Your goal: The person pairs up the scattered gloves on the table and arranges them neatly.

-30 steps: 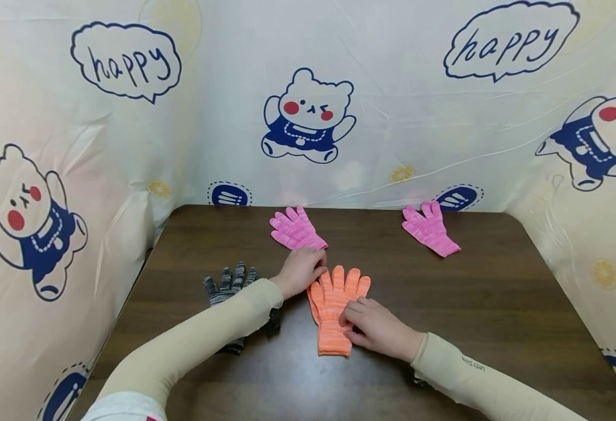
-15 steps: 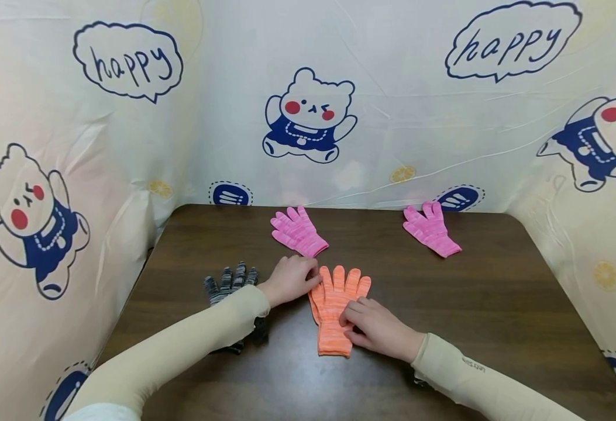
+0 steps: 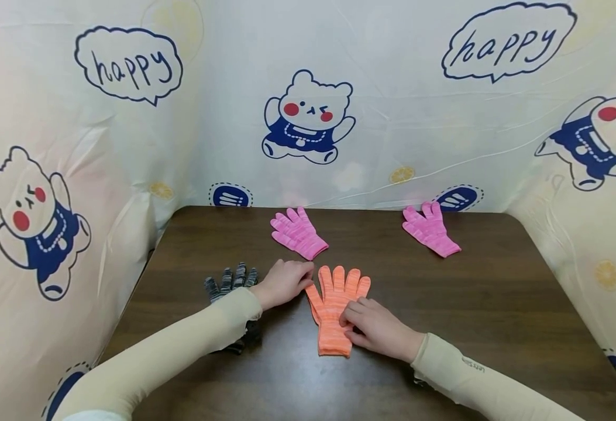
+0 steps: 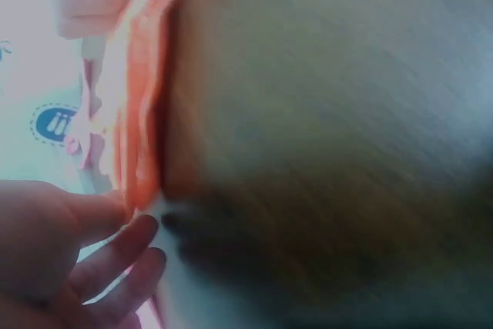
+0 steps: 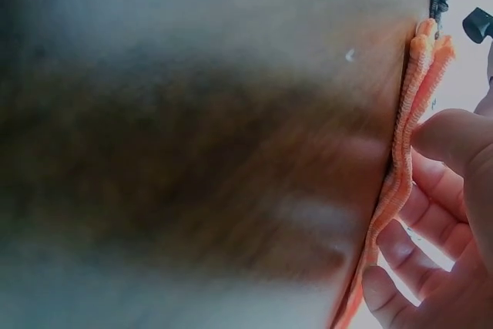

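Observation:
Near the middle of the table lies an orange knitted glove (image 3: pixel 334 310), fingers pointing away; in the right wrist view the orange gloves (image 5: pixel 400 159) show as two layers. My left hand (image 3: pixel 285 283) pinches the tip of the outstretched thumb part at its left edge. In the left wrist view, the left thumb and fingertips (image 4: pixel 142 229) meet at the end of the orange fabric (image 4: pixel 142 113). With bent, relaxed fingers, my right hand (image 3: pixel 378 327) rests on the glove's lower right side. Partly hidden under the left forearm are dark grey striped gloves (image 3: pixel 227 285).
Two pink gloves lie apart at the back: one pink glove (image 3: pixel 299 234) beyond the left hand, another pink glove (image 3: pixel 431 229) farther right. The brown wooden table (image 3: pixel 497 327) is bordered by a printed cloth (image 3: pixel 408 117) behind and at both sides.
My left hand has moved left and slightly nearer, off the pink glove's cuff, and draws the orange thumb part outward. The right hand stays in place.

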### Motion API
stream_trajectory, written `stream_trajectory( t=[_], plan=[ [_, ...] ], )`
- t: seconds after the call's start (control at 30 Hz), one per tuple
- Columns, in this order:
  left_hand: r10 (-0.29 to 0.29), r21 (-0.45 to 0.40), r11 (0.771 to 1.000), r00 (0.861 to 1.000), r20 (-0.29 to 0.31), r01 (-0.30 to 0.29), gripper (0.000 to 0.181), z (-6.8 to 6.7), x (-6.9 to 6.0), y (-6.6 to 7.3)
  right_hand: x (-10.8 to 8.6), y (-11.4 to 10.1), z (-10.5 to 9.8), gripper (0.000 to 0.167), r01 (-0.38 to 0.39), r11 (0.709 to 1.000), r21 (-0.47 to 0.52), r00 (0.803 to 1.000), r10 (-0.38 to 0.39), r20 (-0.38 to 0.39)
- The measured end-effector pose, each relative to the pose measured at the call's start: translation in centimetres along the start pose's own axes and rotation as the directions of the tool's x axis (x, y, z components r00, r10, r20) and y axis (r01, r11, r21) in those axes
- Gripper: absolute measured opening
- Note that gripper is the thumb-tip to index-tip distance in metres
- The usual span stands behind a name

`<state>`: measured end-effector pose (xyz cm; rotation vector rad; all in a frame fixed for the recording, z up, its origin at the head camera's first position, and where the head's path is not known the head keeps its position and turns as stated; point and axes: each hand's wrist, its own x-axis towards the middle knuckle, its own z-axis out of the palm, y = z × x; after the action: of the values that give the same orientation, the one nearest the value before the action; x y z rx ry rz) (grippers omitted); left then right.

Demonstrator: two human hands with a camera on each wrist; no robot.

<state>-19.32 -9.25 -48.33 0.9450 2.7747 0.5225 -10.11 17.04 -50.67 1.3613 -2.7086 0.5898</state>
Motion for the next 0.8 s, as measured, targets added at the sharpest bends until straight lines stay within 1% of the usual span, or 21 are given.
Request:
stream_trajectory(
  t=[0.1, 0.17, 0.27, 0.37, 0.47, 0.53, 0.67, 0.8],
  plan=[
    [-0.002, 0.003, 1.0, 1.0, 0.005, 0.002, 0.017, 0.1, -0.1, -0.3, 0.0, 0.0, -0.1, 0.01, -0.002, 1.0, -0.004, 1.0, 0.002, 0.005],
    [0.005, -0.003, 1.0, 1.0, 0.01, -0.005, 0.017, 0.3, -0.2, -0.4, 0.0, 0.0, -0.1, 0.011, 0.001, 1.0, -0.006, 1.0, -0.001, 0.005],
    [0.013, 0.01, 1.0, 1.0, 0.015, -0.013, 0.016, 0.4, -0.2, -0.4, 0.0, 0.1, -0.1, 0.011, 0.005, 1.0, -0.005, 1.0, -0.005, 0.005],
    [0.015, 0.033, 0.999, 1.0, 0.015, -0.015, 0.013, 0.5, -0.2, -0.3, 0.0, 0.0, -0.2, 0.011, -0.003, 1.0, -0.007, 1.0, 0.003, 0.021],
    [0.012, 0.024, 1.0, 1.0, 0.021, -0.013, 0.01, 0.5, -0.2, -0.2, 0.2, -0.2, -0.6, 0.01, -0.014, 1.0, -0.017, 0.999, 0.015, 0.043],
    [0.008, 0.019, 1.0, 1.0, 0.027, -0.008, 0.01, 0.6, -0.2, -0.2, 0.3, -0.5, -0.9, 0.011, -0.008, 1.0, -0.02, 0.999, 0.009, 0.053],
    [0.001, 0.016, 1.0, 0.999, 0.04, -0.001, 0.01, 0.6, -0.1, -0.1, 0.5, -1.4, -1.2, 0.015, 0.053, 0.999, 0.008, 0.995, -0.053, 0.081],
    [-0.01, 0.018, 1.0, 0.999, 0.042, 0.009, 0.01, 0.6, 0.0, -0.1, 0.6, -2.1, -1.2, 0.021, 0.123, 0.992, 0.016, 0.982, -0.124, 0.14]
  ],
)
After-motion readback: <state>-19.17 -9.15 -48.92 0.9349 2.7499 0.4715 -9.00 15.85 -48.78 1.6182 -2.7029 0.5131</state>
